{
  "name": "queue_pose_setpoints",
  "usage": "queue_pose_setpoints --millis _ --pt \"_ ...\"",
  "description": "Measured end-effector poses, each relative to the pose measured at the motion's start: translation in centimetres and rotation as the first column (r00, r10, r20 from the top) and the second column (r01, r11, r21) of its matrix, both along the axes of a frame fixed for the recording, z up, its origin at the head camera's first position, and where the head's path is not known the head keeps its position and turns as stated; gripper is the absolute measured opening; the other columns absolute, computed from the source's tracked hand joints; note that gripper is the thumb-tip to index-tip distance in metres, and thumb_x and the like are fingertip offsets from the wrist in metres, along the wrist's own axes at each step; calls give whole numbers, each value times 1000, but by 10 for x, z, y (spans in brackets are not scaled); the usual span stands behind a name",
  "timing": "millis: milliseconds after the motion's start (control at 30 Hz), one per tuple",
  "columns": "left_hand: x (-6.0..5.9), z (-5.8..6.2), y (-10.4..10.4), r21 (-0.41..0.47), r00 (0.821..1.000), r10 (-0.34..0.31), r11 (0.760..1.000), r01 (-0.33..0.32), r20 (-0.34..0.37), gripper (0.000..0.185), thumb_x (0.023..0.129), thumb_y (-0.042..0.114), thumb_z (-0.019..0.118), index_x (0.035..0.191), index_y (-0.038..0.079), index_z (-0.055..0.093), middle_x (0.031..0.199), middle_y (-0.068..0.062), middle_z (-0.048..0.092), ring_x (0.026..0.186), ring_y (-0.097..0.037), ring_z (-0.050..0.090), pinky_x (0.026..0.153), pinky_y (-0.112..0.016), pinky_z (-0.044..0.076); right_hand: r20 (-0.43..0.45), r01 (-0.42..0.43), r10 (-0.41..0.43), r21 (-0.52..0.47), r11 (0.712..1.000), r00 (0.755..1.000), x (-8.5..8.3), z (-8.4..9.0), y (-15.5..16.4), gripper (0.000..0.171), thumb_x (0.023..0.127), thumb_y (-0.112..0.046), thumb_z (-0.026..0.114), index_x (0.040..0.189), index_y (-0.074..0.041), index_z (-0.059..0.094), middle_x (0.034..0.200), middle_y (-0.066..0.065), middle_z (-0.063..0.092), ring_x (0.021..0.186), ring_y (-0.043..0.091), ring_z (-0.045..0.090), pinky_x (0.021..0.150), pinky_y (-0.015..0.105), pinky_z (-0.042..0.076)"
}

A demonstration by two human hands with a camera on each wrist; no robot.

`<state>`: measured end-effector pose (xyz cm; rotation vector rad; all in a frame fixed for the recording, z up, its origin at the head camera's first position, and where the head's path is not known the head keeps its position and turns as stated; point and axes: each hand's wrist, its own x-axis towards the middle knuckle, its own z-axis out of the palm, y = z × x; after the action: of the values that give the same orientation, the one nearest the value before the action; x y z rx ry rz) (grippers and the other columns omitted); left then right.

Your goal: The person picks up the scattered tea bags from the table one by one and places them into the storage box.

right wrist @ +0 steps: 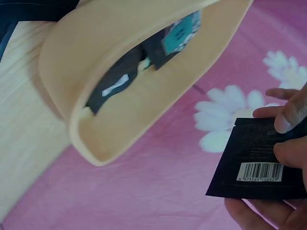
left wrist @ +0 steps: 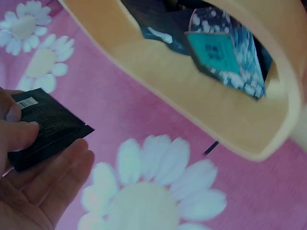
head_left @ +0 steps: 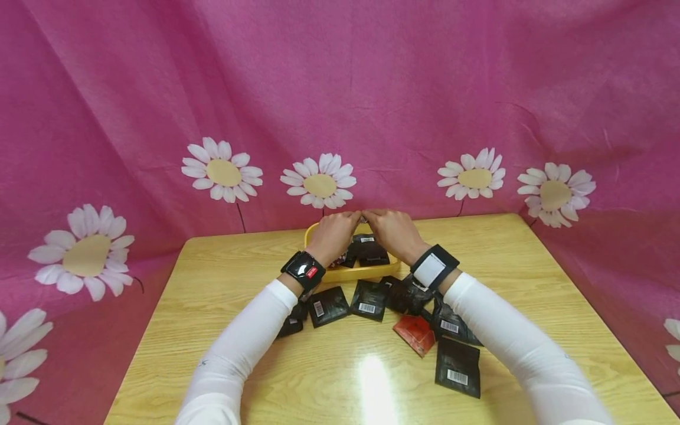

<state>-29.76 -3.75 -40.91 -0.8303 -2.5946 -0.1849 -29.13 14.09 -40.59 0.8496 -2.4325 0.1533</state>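
Note:
My left hand (head_left: 333, 234) and right hand (head_left: 395, 232) meet over the far side of a yellow bin (head_left: 358, 274). Between them they pinch a black sachet (right wrist: 254, 148), thumbs on its barcode face and fingers behind. The left wrist view shows the same black packet (left wrist: 48, 127) lying across the left fingers, with a small notch at its edge. From the head view the backs of the hands hide most of it. Inside the bin lie black sachets (head_left: 370, 248) and one with a teal label (left wrist: 216, 52) and a speckled pattern.
On the wooden table (head_left: 223, 283), several black sachets (head_left: 370, 299) lie in front of the bin, some overlapping at the right. A red sachet (head_left: 415, 334) is among them, with a black packet (head_left: 458, 367) nearest me. A pink flowered cloth (head_left: 372, 106) hangs behind the table.

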Motion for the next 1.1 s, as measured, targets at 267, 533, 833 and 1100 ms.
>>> queue_pose_setpoints --millis 267,533,833,1100 --pt "-31 -31 12 53 990 48 997 -55 130 25 103 21 50 122 15 66 104 -4 74 90 -21 72 72 -35 58 55 42 -43 16 999 998 -30 -31 4 20 91 -4 61 108 -9 69 104 7 72 83 32 71 64 47 57" --pt "-41 -61 19 47 989 49 997 -56 142 19 103 15 50 99 11 68 87 -7 72 77 -26 70 64 -39 55 174 46 -58 75 996 983 -40 -59 7 25 96 -4 52 115 -12 67 105 8 71 85 32 71 67 48 58" --pt "-37 -84 23 -45 980 67 997 -59 189 23 103 15 46 100 11 69 96 -8 74 87 -29 71 76 -43 57 322 56 -94 127 990 942 -41 -85 6 21 95 -4 53 111 -12 64 89 10 72 79 32 70 68 47 57" --pt "-36 -83 25 -197 958 62 980 -6 279 34 92 39 63 118 16 65 114 -2 70 107 -26 67 95 -46 51 422 -17 -56 167 986 905 -43 -81 11 42 90 -22 65 129 -6 59 122 16 67 111 35 64 98 47 49"
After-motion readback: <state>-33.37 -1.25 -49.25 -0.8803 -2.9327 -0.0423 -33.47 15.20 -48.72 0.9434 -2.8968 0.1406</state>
